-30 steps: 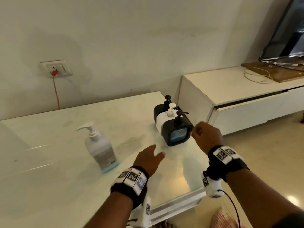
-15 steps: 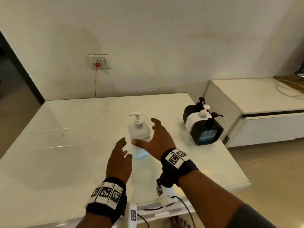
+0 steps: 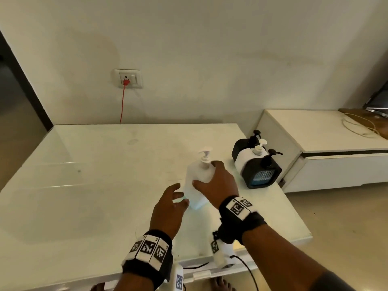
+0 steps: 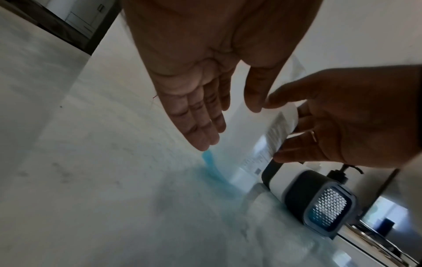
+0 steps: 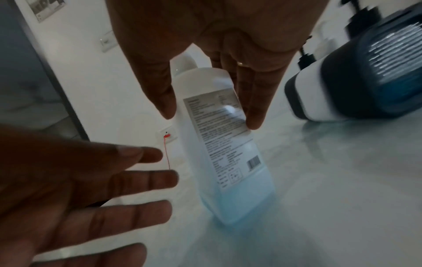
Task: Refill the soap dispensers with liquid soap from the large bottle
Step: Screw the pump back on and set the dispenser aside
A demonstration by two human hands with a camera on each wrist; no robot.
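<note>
large bottle (image 3: 198,177): stands upright on the table (image 3: 88,185), pump on, only a little blue soap at the bottom.
right hand (image 3: 218,183): thumb and fingers close around the bottle's upper part, touching it.
left hand (image 3: 168,206): fingers straight, beside the bottle, holds nothing.
dispensers (image 3: 257,162): three, just right of the bottle, pumps on.
progress: i think nothing is poured yet; all refilling remains.

A wall socket (image 3: 128,78) with a red cable (image 3: 122,106) is seen above the table's (image 3: 84,185) far edge; a white cabinet (image 3: 327,148) stands just beside its right edge.
</note>
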